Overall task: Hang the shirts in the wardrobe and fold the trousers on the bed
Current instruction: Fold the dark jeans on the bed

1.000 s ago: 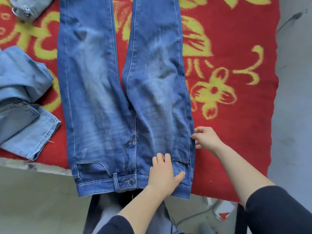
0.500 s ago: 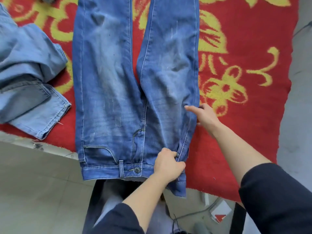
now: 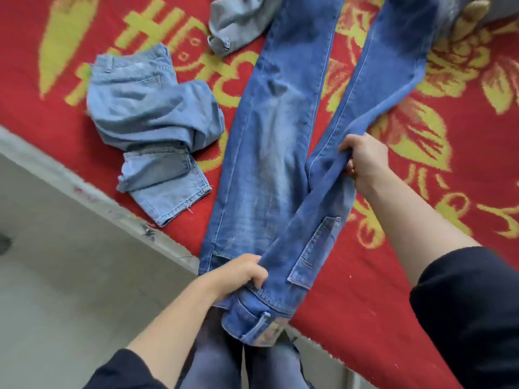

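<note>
Blue jeans gripped by left hand and right hand.

Faded blue jeans, red bedspread with yellow flowers

One dark-blue jeans, one pale-blue jeans, one grey garment, one red blanket, two hands.

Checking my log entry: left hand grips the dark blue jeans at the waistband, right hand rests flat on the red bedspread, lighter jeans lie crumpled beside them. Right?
One detail is wrong. The head view shows the right hand gripping a leg edge of the dark blue jeans, not resting flat on the red bedspread. The left hand does grip the waistband, and the lighter jeans lie crumpled beside them.
</note>
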A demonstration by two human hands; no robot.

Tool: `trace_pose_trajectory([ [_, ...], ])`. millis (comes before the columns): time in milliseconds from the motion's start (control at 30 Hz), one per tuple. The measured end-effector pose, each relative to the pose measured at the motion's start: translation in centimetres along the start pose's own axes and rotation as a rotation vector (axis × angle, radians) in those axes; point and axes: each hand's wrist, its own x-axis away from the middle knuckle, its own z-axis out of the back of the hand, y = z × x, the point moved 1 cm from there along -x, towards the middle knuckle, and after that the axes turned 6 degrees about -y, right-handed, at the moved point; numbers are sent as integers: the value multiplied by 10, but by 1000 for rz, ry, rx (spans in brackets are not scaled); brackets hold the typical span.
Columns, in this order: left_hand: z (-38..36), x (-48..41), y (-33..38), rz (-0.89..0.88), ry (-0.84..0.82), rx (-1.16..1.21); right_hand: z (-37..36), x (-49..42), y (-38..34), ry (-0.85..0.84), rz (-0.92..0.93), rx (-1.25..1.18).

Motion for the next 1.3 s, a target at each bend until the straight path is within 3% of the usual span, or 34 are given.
trace_pose_trajectory([
  [67,37,19,-10,-14,169,52,-45,3,-7,-150,89,24],
  [133,70,35,-27,18,336,31,-84,9,-3,-410,128,125],
  [200,93,46,-48,105,455,-6,-109,11,13,-632,91,366],
  [267,105,49,-72,181,482,-30,-122,12,37,-700,73,622],
  [333,111,44,-90,199,481,-101,-122,12,57,-599,118,773],
  [533,113,6,-90,132,664,86,-75,22,89,30,351,718],
  [633,109,-6,-88,246,660,16,-64,25,108,158,120,827],
  [767,112,-2,-81,227,557,-67,-65,20,126,132,-142,705],
  [900,108,12,-59,135,432,6,-59,11,131,39,-145,469],
  [1000,107,20,-54,308,241,-128,-45,9,126,-35,-194,505],
  [1133,110,24,-52,716,-97,-438,-22,16,126,-359,-418,816],
  [1200,120,20,-41,726,-54,-612,-19,12,122,-420,-373,946],
  [1300,140,7,-11,480,266,-587,-21,-6,101,-265,-178,872],
])
